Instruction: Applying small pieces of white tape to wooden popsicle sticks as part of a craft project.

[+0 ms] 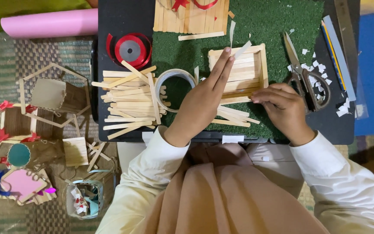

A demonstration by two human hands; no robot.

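A shallow tray made of wooden craft sticks [256, 56] lies on a patch of green artificial turf [278, 21]. My left hand [204, 99] reaches over it, fingers stretched flat, pinching a small strip of clear tape [241, 50] above the tray's top left corner. My right hand [282, 106] rests at the tray's lower right edge, fingers curled down onto loose sticks [234, 115] lying there. A roll of clear tape [174, 82] sits just left of my left hand.
A pile of wooden sticks [128, 97] and a red ribbon spool [130, 50] lie on the black board [117, 17]. Scissors [304, 78], paper scraps, pencils and a ruler [347, 34] sit right. Finished stick crafts [53, 97] stand on the floor left.
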